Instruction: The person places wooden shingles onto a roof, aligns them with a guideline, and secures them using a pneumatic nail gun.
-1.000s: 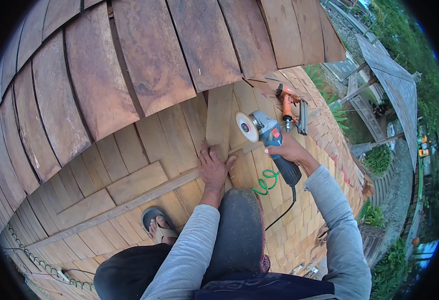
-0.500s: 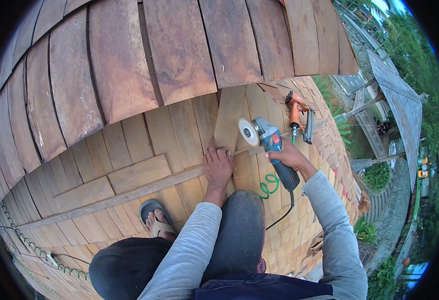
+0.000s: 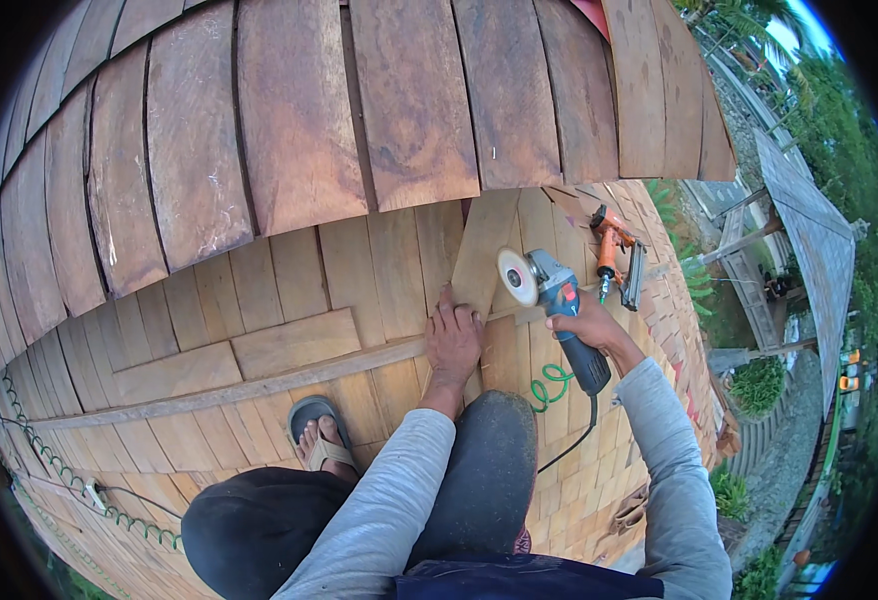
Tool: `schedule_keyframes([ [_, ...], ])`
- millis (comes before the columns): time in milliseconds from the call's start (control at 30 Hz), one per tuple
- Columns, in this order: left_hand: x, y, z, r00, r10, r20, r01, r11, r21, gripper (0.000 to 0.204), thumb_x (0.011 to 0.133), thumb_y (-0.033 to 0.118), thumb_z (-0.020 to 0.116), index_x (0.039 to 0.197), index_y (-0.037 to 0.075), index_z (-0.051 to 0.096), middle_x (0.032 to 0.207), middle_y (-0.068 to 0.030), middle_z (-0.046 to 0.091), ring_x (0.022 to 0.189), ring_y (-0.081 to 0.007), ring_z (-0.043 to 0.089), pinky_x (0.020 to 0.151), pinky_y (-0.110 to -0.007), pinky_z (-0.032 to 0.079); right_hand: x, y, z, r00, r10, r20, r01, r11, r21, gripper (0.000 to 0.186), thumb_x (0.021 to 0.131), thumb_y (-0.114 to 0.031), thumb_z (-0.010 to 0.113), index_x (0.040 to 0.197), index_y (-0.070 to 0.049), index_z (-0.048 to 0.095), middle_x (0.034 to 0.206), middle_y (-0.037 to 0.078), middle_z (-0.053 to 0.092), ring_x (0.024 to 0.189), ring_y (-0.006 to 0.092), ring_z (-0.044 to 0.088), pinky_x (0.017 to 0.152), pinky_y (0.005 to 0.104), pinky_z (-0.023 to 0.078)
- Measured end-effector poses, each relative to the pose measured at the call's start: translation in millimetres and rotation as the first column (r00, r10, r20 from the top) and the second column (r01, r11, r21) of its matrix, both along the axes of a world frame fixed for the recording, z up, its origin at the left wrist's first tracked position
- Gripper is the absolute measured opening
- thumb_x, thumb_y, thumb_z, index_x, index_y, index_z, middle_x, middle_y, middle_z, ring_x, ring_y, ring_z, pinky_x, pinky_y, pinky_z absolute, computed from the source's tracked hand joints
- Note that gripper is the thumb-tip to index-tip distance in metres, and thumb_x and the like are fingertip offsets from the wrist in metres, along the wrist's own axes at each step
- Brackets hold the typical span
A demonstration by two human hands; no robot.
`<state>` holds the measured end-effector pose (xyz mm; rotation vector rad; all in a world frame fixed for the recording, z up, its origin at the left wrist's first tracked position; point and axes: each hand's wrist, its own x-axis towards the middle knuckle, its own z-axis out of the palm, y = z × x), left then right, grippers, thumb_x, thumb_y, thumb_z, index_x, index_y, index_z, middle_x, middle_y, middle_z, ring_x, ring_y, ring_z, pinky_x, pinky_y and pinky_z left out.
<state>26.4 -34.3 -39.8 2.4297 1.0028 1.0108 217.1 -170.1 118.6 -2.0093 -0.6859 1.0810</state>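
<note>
An angle grinder [image 3: 561, 305] with a blue body and grey head is held in my right hand [image 3: 599, 325], its fingers wrapped round the body. The round pale disc [image 3: 516, 278] faces left, over a slanted wooden shingle [image 3: 483, 245]. I cannot tell whether the disc touches the wood or spins. My left hand [image 3: 454, 345] lies on the lower end of that shingle, fingers stretched out and a little apart. The shingle's top reaches up to the overhanging row above. A black cord [image 3: 574, 450] trails from the grinder's rear end.
An orange nail gun [image 3: 614, 250] lies on the shingles to the right, near a green coiled hose [image 3: 551, 385]. A wooden batten [image 3: 289, 378] crosses the slope. Weathered overhanging shingles [image 3: 299, 110] curve above. The roof drops off on the right toward the ground and another roof [image 3: 809, 220].
The view has shifted, so most things sit farther right and lower. My left hand has slid slightly down the shingle, its fingers straighter. The grinder stays in my right hand beside the shingle.
</note>
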Motion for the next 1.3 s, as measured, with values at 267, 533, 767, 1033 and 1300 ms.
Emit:
schedule_keyframes([
  [267,-0.6,-0.7,0.3,0.999,-0.02,-0.034,0.019,0.999,-0.034,0.028,0.093,0.025,0.067,0.111,0.008,0.056,0.154,-0.0234,0.046,0.116,-0.0389,0.058,0.094,-0.049,0.047,5.1,-3.0,-5.3,1.0,0.01,0.007,-0.01,1.0,-0.024,0.043,0.079,-0.017,0.084,0.11,0.001,0.061,0.091,0.007,0.067,0.075,0.0171,0.068,0.069,0.0335,0.057],
  [533,-1.5,1.4,2.4,1.0,-0.027,0.007,0.027,1.0,-0.009,0.028,0.09,0.022,0.07,0.109,0.007,0.054,0.15,-0.0246,0.048,0.111,-0.04,0.059,0.091,-0.05,0.047,1.1,-0.3,2.4,1.0,0.022,0.003,-0.022,0.999,-0.028,0.043,0.08,-0.016,0.084,0.11,0.001,0.059,0.09,0.008,0.067,0.075,0.0184,0.07,0.068,0.0336,0.059],
  [767,-1.8,-0.3,3.8,0.999,-0.032,-0.003,0.032,0.998,-0.048,0.029,0.091,0.023,0.069,0.11,0.007,0.055,0.151,-0.0238,0.047,0.115,-0.0394,0.057,0.094,-0.049,0.046,1.8,-1.4,3.0,1.0,0.016,0.013,-0.015,0.999,-0.039,0.043,0.08,-0.017,0.084,0.111,0.0,0.058,0.09,0.008,0.067,0.075,0.0184,0.07,0.069,0.0335,0.058],
  [1033,-2.3,0.4,-0.1,0.998,-0.056,-0.028,0.054,0.995,-0.082,0.03,0.092,0.026,0.068,0.113,0.009,0.056,0.154,-0.0239,0.046,0.119,-0.04,0.056,0.096,-0.05,0.045,4.0,-1.2,-0.1,1.0,0.02,0.015,-0.019,0.998,-0.056,0.041,0.08,-0.017,0.084,0.109,0.001,0.061,0.089,0.008,0.069,0.076,0.0179,0.07,0.069,0.0333,0.057],
  [1300,-3.1,0.2,-3.1,0.998,-0.066,-0.022,0.064,0.994,-0.087,0.032,0.091,0.026,0.068,0.115,0.009,0.054,0.155,-0.0243,0.044,0.121,-0.0411,0.055,0.098,-0.05,0.045,1.3,2.2,4.2,0.998,0.039,0.04,-0.037,0.998,-0.058,0.036,0.082,-0.019,0.082,0.105,-0.001,0.061,0.087,0.007,0.067,0.075,0.0177,0.069,0.068,0.0343,0.056],
])
